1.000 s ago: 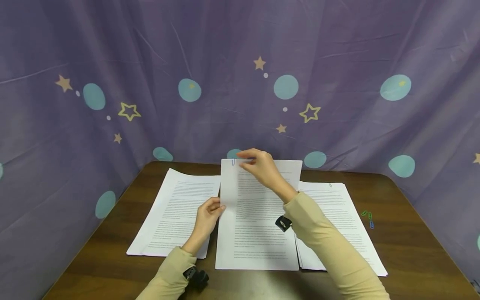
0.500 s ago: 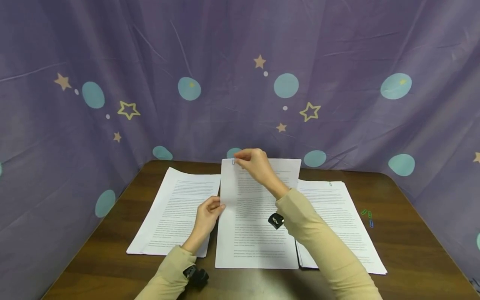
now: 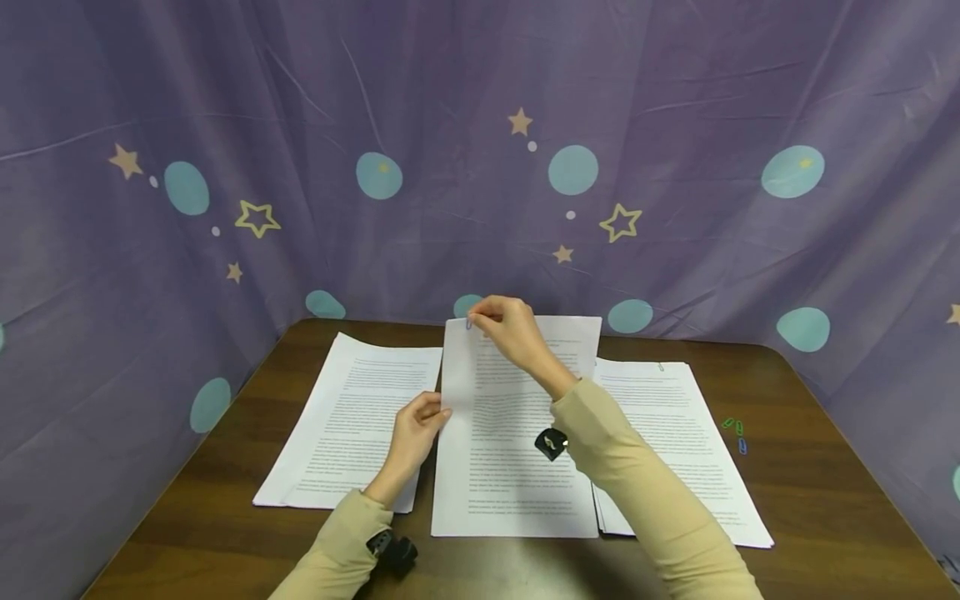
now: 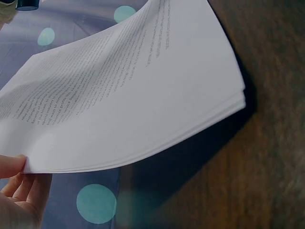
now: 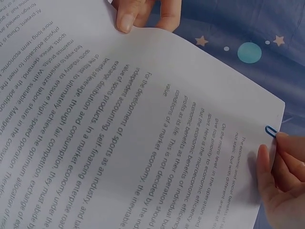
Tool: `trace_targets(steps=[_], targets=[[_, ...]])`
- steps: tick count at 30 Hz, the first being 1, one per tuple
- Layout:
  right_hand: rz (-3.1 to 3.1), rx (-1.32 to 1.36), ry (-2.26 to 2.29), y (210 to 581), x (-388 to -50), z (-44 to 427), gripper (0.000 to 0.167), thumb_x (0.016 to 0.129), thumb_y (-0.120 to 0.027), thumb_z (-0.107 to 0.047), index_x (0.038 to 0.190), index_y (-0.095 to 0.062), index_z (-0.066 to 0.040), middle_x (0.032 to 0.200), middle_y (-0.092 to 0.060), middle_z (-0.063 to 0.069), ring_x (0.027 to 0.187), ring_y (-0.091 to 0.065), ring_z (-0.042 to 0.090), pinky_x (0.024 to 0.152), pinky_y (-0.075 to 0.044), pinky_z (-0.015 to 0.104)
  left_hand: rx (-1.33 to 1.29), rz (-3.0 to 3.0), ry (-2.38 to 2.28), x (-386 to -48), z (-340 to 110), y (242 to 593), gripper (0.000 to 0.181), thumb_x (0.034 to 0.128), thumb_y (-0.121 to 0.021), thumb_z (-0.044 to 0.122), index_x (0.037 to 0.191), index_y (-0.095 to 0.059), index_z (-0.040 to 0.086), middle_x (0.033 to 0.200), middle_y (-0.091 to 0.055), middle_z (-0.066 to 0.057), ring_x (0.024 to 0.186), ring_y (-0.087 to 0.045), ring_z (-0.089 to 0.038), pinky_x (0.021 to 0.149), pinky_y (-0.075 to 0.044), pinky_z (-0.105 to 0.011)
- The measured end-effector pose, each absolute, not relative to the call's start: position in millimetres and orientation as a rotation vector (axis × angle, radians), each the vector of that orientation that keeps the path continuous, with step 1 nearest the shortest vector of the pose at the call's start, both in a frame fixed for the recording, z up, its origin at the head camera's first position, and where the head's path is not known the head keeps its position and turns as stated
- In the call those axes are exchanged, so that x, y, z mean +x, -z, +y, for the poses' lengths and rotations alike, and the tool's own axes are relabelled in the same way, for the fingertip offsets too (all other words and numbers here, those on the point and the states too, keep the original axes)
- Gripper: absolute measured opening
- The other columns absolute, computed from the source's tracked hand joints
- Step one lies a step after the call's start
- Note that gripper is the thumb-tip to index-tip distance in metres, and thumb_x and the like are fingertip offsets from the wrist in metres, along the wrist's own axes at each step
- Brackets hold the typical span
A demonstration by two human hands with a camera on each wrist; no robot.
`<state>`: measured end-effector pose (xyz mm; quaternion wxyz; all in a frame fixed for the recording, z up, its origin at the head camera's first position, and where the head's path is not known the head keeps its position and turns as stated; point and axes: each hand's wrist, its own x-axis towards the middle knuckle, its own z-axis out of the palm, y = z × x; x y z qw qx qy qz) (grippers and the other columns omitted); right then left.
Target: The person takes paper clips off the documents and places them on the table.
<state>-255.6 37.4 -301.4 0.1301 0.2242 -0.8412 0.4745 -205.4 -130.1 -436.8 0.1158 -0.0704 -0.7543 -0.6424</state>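
Observation:
A thin stack of printed sheets point(image 3: 517, 467) stands tilted up in the middle of the head view. My left hand point(image 3: 412, 437) pinches its left edge, thumb in front and fingers behind; the left wrist view shows this grip beside the layered sheet edges point(image 4: 190, 131). At the top edge, near the left corner, a blue paper clip point(image 5: 270, 130) sits on the sheets. My right hand point(image 3: 513, 333) pinches at this clip with thumb and fingertips, and the clip's far end is partly hidden by the fingers.
A stack of printed paper point(image 3: 360, 433) lies on the left of the brown table point(image 3: 832, 492). Another stack point(image 3: 675, 450), with a clip point(image 3: 661, 367) at its top edge, lies on the right. Beyond it lie green clips point(image 3: 739, 428) and a blue clip point(image 3: 742, 447). A purple curtain point(image 3: 480, 100) hangs behind.
My right hand has moved left along the top edge and closed its fingertips at the blue clip. The sheets' top left corner has shifted slightly right. My left hand has stayed put.

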Motion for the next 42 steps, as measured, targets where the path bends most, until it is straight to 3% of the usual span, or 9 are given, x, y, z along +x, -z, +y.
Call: trace_targets(steps=[15, 28, 42], targets=[[-2.320, 0.608, -1.473, 307.8, -253.4, 36.6, 0.016, 0.086, -0.057, -0.011, 0.092, -0.065, 0.001, 0.085, -0.065, 0.011, 0.070, -0.059, 0.019, 0.062, -0.047, 0.026, -0.220, -2.211, 1.868, -207.6, -127.1, 435.5, 0.021, 0.0783, -0.059, -0.007, 0.099, -0.055, -0.013, 0.083, -0.060, -0.024, 0.074, -0.060, -0.015, 0.067, -0.048, -0.018], [-2.257, 0.595, -1.596, 310.8, -253.6, 35.8, 0.017, 0.086, -0.058, -0.013, 0.092, -0.065, 0.002, 0.086, -0.064, 0.013, 0.077, -0.059, 0.023, 0.068, -0.049, 0.030, -0.237, -2.180, 1.878, -208.3, -128.1, 433.9, 0.020, 0.0782, -0.059, -0.009, 0.097, -0.056, -0.012, 0.084, -0.060, -0.025, 0.071, -0.057, -0.006, 0.066, -0.047, -0.016], [-2.198, 0.523, -1.627, 316.8, -251.7, 34.4, 0.016, 0.085, -0.059, -0.014, 0.089, -0.066, 0.000, 0.082, -0.063, 0.011, 0.071, -0.055, 0.018, 0.062, -0.043, 0.024, -0.222, -2.208, 1.838, -206.0, -128.7, 433.8, 0.021, 0.0787, -0.059, -0.007, 0.098, -0.056, -0.012, 0.085, -0.061, -0.025, 0.075, -0.060, -0.014, 0.067, -0.047, -0.016]])
